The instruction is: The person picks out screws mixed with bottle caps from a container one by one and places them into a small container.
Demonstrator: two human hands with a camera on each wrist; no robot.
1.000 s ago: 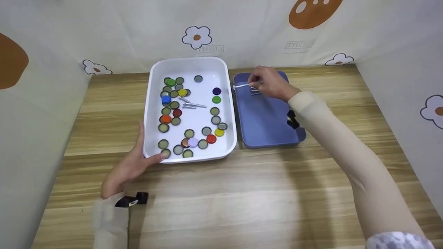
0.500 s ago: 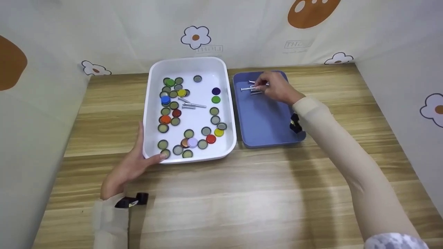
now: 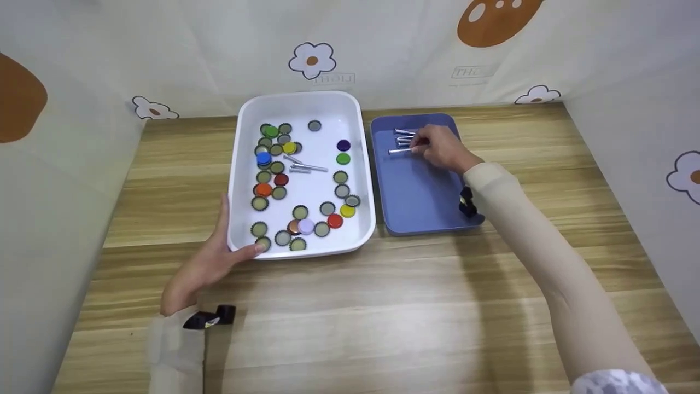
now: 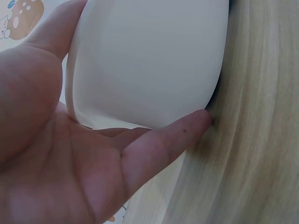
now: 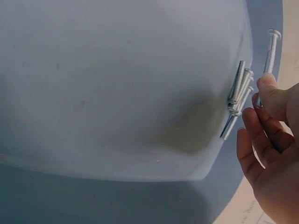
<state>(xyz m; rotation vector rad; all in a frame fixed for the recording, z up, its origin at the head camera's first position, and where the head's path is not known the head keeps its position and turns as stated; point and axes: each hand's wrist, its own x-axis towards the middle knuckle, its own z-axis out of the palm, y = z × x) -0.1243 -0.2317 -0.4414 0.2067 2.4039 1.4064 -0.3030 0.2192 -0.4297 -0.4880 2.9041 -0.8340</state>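
Observation:
My left hand (image 3: pixel 210 260) grips the near left corner of a white tray (image 3: pixel 306 104). The thumb lies over its rim; in the left wrist view the fingers run along the outer wall (image 4: pixel 149 65). Over the far part of a blue tray (image 3: pixel 421 197), my right hand (image 3: pixel 442 146) pinches a silver bolt (image 3: pixel 398 151) between thumb and fingers, its head pointing left. In the right wrist view, the held bolt (image 5: pixel 271 56) shows its round head and threaded shank. Beside it several loose bolts (image 5: pixel 239 88) lie in the blue tray.
Inside the white tray are many bottle caps (image 3: pixel 263 189), some bare metal, others coloured, around a few more bolts (image 3: pixel 309 167). Both trays stand side by side on a wooden table (image 3: pixel 339 323). A patterned curtain (image 3: pixel 219 49) rises behind them.
My right hand has moved right and toward me with the bolt, away from the blue tray's left rim. The bolts lying there now show more. My left hand stays on the white tray.

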